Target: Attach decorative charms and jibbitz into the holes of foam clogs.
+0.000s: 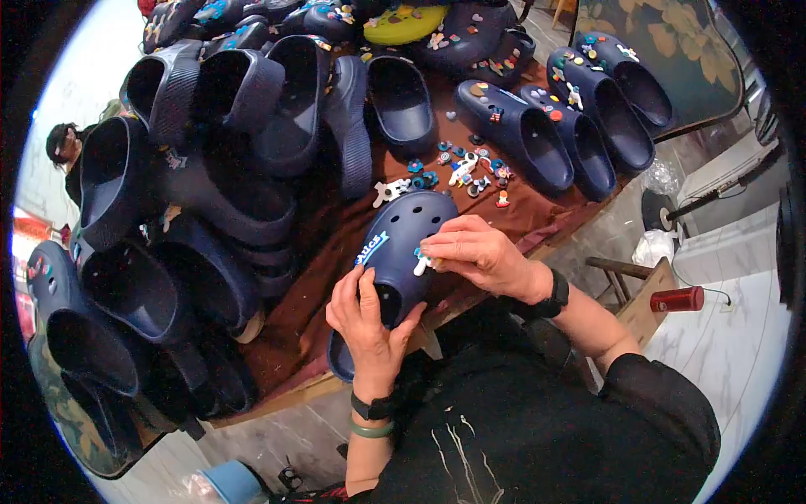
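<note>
A dark blue clog [401,225] with round holes across its toe lies in front of me at the near edge of the table. Gripping it by the opening is my left hand [368,317], with the thumb and fingers on either side. My right hand [485,256] pinches a small white and blue shoe charm [421,264] against the clog's right side. A blue and white lettering charm [373,249] sits on the clog's left side. Just beyond the toe, loose colourful charms [463,168] are scattered on the brown cloth [311,294].
Stacked dark blue clogs [134,286] crowd the left. More decorated clogs [520,126] stand at the right, and a yellow-green clog [405,25] lies at the back. A red cylinder [677,299] rests on a wooden stool to the right. A blue bucket [231,483] is below left.
</note>
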Action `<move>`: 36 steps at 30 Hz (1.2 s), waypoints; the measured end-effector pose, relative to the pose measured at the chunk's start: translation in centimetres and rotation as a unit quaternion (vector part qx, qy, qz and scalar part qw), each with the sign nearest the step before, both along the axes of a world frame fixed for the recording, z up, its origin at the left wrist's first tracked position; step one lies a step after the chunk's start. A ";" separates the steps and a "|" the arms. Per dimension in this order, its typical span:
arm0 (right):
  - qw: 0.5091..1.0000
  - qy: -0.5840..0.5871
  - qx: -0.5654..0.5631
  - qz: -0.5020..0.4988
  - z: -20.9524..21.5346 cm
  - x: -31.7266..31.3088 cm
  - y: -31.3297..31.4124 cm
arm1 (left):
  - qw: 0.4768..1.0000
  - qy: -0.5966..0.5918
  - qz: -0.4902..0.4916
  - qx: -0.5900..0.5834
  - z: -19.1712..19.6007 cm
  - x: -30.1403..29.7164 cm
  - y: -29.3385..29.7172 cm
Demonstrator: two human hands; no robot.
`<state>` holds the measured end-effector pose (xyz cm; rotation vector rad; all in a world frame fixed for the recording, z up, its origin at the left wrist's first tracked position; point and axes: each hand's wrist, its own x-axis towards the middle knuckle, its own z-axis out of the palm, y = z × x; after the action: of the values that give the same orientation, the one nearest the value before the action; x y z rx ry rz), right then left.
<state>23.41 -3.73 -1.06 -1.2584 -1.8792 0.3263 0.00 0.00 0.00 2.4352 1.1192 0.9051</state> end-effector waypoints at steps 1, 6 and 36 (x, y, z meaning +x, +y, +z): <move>1.000 0.009 0.007 0.004 0.2 0.0 0.3 | 1.000 0.001 0.001 0.004 0.0 0.0 0.0; 0.999 0.006 0.044 -0.006 1.0 0.4 0.3 | 1.000 0.005 0.007 -0.006 0.1 0.0 -0.5; 0.970 -0.218 0.077 -0.071 1.1 -1.1 0.0 | 1.000 0.017 0.010 0.021 0.0 0.2 0.5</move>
<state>22.29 -3.75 0.00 -1.4292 -2.1129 -0.1884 0.25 0.46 -0.03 2.4863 1.1502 0.9042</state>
